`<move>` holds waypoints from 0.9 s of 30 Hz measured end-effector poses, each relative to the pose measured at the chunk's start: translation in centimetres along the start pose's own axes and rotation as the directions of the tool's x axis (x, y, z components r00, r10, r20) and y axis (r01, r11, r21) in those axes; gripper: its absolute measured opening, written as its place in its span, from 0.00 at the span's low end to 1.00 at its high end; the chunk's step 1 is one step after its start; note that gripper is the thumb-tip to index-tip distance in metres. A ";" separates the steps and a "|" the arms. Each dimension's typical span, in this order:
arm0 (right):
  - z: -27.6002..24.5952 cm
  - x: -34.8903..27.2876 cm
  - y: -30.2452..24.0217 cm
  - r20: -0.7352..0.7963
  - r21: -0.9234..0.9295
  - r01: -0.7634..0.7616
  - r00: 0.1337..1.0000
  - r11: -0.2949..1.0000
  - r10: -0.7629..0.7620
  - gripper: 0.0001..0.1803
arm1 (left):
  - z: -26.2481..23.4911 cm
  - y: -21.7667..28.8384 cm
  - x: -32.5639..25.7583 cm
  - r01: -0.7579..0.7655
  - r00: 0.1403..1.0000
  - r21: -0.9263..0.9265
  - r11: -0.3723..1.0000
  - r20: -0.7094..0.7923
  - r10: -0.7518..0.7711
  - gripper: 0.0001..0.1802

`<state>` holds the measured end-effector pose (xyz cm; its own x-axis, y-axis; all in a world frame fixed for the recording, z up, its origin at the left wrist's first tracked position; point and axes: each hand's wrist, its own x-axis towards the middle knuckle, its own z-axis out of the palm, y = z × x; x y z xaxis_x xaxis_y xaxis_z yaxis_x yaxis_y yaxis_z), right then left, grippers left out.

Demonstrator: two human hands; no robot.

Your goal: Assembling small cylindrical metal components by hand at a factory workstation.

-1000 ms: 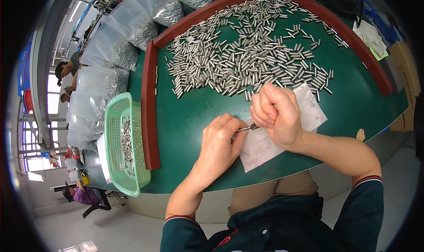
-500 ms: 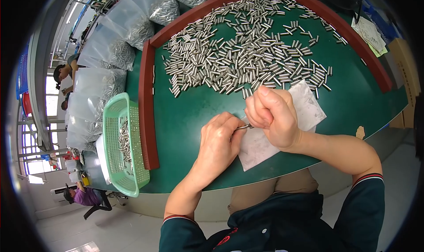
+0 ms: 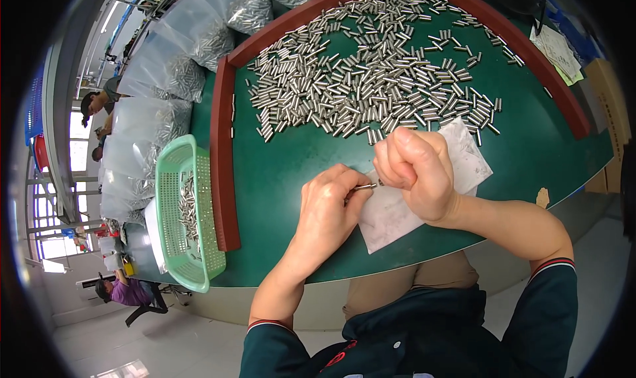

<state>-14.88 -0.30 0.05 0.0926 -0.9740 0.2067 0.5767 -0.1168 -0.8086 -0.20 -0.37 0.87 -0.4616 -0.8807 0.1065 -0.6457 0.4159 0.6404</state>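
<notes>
Fingers point(image 3: 354, 179) of the left hand point(image 3: 328, 209) are pinching one end of a small metal pin point(image 3: 364, 187) at frame center, while the right hand point(image 3: 417, 169) is curling into a loose fist just beside the pin's other end; whether its fingertips are touching the pin cannot be told. Both hands are hovering over a white sheet point(image 3: 397, 209) that is lying on the green table point(image 3: 278, 173). To the left, a green mesh basket point(image 3: 182, 212) is holding more pins. Beyond the hands, a heap of loose pins point(image 3: 371, 80) is spreading across the upper center, inside a dark red raised border point(image 3: 222, 173). Clear plastic bags point(image 3: 172, 67) of pins are piling up at the upper left.
</notes>
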 end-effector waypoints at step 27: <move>-1.0 0.9 0.0 -0.040 0.128 -0.103 0.993 0.986 0.108 0.23 | 0.6 -0.5 0.6 -0.072 0.997 0.041 0.997 -0.038 0.074 0.07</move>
<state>-15.60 -1.36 -0.35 0.1221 -0.9879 0.0957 0.6633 0.0095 -0.7483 -0.49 -0.96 0.16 -0.4845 -0.8556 0.1825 -0.6352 0.4875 0.5991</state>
